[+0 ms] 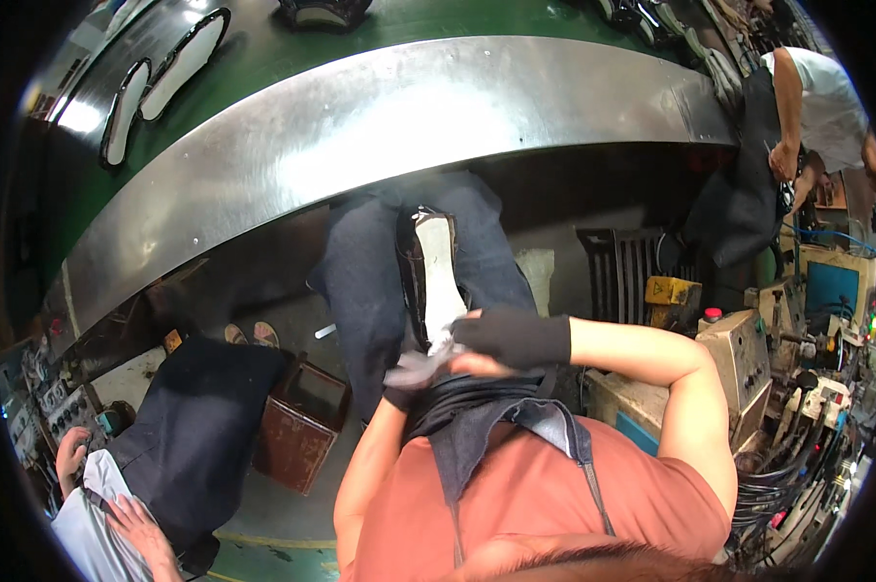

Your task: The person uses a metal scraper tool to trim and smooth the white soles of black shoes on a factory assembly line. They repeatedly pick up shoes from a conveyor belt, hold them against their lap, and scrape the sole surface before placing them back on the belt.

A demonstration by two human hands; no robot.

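A shoe upper on its last [438, 267] lies bottom up between my thighs, its long white sole side facing me and dark material along its edges. Both hands meet at its near end, close to my waist. My left hand [417, 371], in a greyish glove, is smeared by motion, so its fingers do not show clearly. My right hand [472, 349], with a black cuff over the wrist, comes in from the right with its fingers curled in beside the shoe's near end. What lies between the fingers is hidden.
Ahead runs a metal bench edge [360, 121] with a green belt [380, 29] behind, carrying white-bottomed shoes [184, 63]. A brown box [302, 427] and a seated co-worker [205, 417] are left. Right are a slatted stool [617, 272], machinery with cables [797, 417] and another person [816, 107].
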